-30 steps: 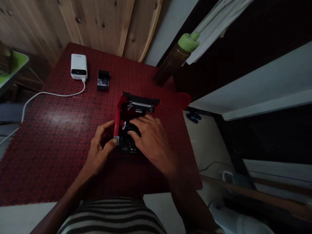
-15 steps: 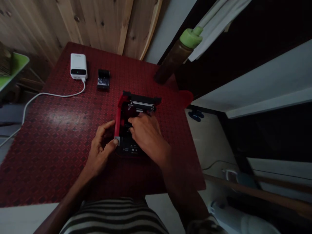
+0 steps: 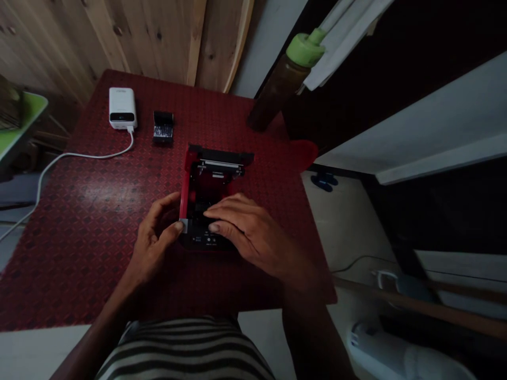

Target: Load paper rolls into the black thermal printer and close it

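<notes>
A red and black device that looks like a small label printer (image 3: 184, 198) lies on the table with its lid raised at the back, showing a dark hollow inside. My left hand (image 3: 155, 232) holds its left side, thumb on the grey front corner and fingers curved along the edge. Over the right part of the opening is my right hand (image 3: 253, 227), its fingers stretched out and the thumb a little apart. Those fingertips touch or hover at the front of the hollow; no held object shows. White-marked buttons (image 3: 209, 239) sit on the black front panel.
A small black cartridge-like piece (image 3: 163, 127) lies behind the printer to the left. Left of that is a white power bank (image 3: 122, 108) with a white cable (image 3: 87, 156). A brown bottle with a green cap (image 3: 277, 87) stands at the back right of the red table (image 3: 99, 253).
My right hand has drawn back from deep in the printer's hollow toward its front right, with the fingers straightening. My left hand keeps its hold. The whole view has shifted slightly.
</notes>
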Demonstrator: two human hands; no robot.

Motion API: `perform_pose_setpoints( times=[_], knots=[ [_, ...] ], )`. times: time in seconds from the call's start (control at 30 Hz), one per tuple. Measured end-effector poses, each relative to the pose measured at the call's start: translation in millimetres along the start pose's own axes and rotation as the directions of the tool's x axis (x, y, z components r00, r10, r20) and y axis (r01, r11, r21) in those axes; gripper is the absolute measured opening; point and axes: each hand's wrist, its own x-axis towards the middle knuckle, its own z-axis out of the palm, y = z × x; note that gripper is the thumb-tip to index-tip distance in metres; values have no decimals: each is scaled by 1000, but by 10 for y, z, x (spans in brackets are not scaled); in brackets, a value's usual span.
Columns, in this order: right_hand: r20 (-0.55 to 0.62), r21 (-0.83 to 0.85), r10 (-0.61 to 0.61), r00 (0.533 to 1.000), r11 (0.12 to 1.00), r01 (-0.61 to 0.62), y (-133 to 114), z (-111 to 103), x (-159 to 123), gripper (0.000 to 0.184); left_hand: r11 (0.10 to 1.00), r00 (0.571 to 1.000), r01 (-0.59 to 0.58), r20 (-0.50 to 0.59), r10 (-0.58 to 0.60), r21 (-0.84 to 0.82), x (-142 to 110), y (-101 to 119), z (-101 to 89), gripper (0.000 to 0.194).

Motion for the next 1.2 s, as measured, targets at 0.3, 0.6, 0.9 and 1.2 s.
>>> perform_pose_setpoints(
  times=[0.3, 0.6, 0.9, 1.2],
  knots=[
    [-285, -247, -94, 954, 969, 22, 67, 241, -137, 27, 909, 920, -367, -68, 386, 200, 731, 321, 29, 57],
    [-415, -378, -168, 894, 926, -1, -43, 509, -291, 31, 923, 934, -303, -119, 337, 237, 578, 444, 185, 32],
    [-502, -358, -142, 853, 932, -55, -61, 554, -315, 25, 996, 991, -57, -116, 65, 74, 269, 48, 100, 67],
    [-455, -265, -67, 888, 962, -63, -120, 517, -304, 24, 996, 998, -57, -31, 59, 76, 267, 58, 98, 62]
  ],
)
